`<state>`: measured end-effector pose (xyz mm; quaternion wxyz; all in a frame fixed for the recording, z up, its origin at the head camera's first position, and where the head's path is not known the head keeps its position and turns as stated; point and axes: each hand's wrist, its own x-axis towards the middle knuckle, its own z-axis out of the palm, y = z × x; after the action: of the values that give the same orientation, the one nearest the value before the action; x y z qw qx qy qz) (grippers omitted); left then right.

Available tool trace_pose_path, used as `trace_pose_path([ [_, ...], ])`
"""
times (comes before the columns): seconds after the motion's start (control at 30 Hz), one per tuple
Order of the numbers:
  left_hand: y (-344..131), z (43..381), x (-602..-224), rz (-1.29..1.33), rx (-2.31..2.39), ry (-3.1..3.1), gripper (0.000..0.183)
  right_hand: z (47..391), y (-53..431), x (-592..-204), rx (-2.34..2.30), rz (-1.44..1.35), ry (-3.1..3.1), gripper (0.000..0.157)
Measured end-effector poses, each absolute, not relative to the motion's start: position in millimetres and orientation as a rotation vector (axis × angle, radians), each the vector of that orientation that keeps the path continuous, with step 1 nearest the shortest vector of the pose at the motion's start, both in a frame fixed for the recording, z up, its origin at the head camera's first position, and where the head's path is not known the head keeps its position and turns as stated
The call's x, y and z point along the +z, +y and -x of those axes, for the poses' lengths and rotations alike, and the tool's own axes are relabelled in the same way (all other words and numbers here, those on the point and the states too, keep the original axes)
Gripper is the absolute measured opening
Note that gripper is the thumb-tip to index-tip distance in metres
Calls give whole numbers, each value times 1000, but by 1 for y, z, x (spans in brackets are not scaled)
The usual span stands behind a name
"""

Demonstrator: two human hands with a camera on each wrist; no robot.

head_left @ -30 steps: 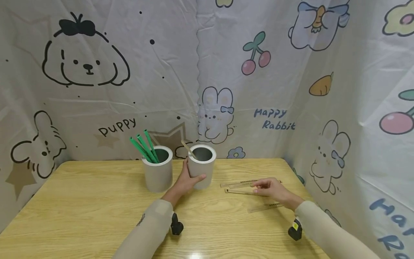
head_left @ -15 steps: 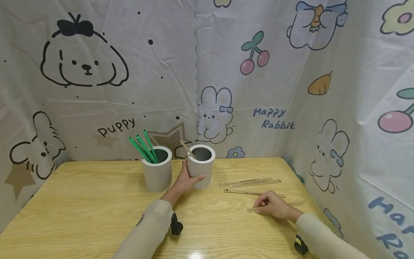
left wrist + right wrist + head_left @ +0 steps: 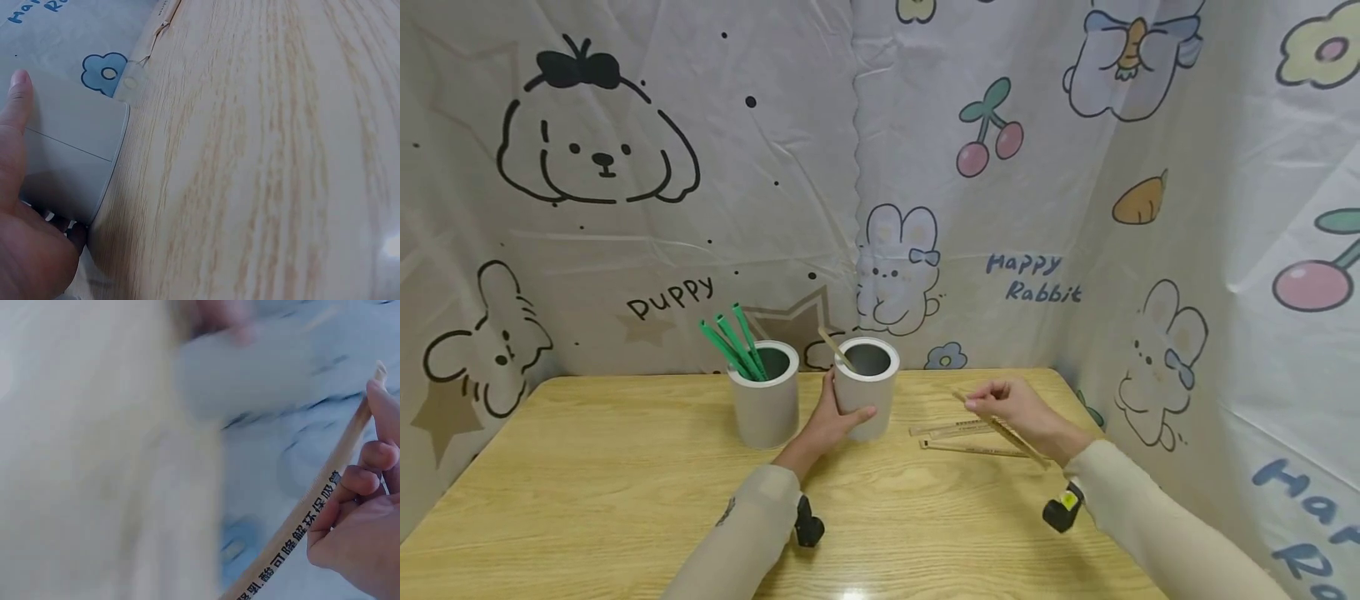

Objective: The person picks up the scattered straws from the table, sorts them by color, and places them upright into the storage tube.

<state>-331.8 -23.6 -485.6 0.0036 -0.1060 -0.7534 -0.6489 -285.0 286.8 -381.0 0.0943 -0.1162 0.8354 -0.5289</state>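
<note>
My left hand [image 3: 832,419] grips the right-hand white cup [image 3: 868,392] around its side, thumb across the front. That cup stands upright on the table, and one thin tan straw [image 3: 837,348] leans out of its mouth. In the left wrist view the cup's wall [image 3: 69,137] lies along the palm. My right hand [image 3: 1021,414] pinches a paper-wrapped straw [image 3: 300,515] near one end, raised over the table. Dark printed characters run along its wrapper. Under that hand lie several more wrapped straws [image 3: 951,446], partly hidden by it.
Left of the gripped cup stands a second white cup [image 3: 766,408] with several green straws [image 3: 733,346] in it. A printed cloth [image 3: 775,208] hangs behind the wooden table [image 3: 625,483] and along its right side.
My right hand has gone from the straws at the back to the nearest one, pinched it and lifted it up and back. The left hand stays on the cup.
</note>
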Motion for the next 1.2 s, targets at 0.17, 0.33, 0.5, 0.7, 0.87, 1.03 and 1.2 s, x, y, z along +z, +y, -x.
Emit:
trace_pose_path([
  [0.17,-26,333,-485,329,-2021,-2387,95,304,238,-316,-1975,422,2269,19],
  [0.33,-28,333,-485,316,-2027,-2381,94,324,179,-264,-2391,519,1914,25],
  [0.5,-28,333,-484,354,-2048,-2364,94,342,133,-251,-2586,588,1691,29],
  [0.7,-28,333,-485,366,-2081,-2357,94,357,106,-271,-2623,500,1693,35],
  [0.87,-26,336,-487,384,-2072,-2371,94,362,108,-300,-2412,390,1967,24],
  [1.03,-25,336,-488,396,-2048,-2377,96,361,133,-320,-2124,346,2223,30],
  [1.2,-27,336,-490,374,-2043,-2361,94,353,176,-329,-1947,378,2320,36],
])
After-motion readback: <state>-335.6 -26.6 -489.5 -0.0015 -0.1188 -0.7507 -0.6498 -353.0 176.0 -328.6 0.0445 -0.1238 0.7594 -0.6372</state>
